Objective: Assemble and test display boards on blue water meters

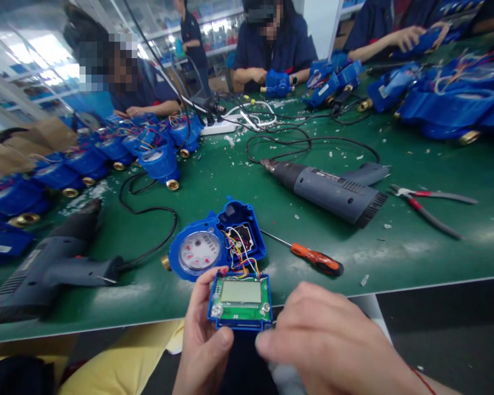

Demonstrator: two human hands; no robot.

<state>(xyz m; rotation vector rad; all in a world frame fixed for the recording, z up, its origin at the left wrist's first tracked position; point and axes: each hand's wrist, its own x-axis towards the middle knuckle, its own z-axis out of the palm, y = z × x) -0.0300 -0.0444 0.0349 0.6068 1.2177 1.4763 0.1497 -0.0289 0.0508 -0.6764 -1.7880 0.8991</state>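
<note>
My left hand [206, 329] grips a small blue display cover [219, 323] by its left side, fingers behind and thumb along the lower edge. Set in the cover is a green circuit board [247, 312] with a grey LCD screen [242, 292]. Coloured wires [241, 249] run from it to a blue water meter [177, 241] on the table, whose round dial faces up and whose side box is uncovered. Just right of the cover, my right hand [321, 334] is closed with curled fingers, slightly blurred. A greyish blur lies below its thumb; what it holds is hidden.
An orange screwdriver [316, 258], a heat gun [325, 189] and cutting pliers [428, 203] lie on the right. Another heat gun [57, 258] rests at left. Several blue meters [158, 162] line both sides. A power strip [218, 128] and cables lie beyond; co-workers [275, 44] sit opposite.
</note>
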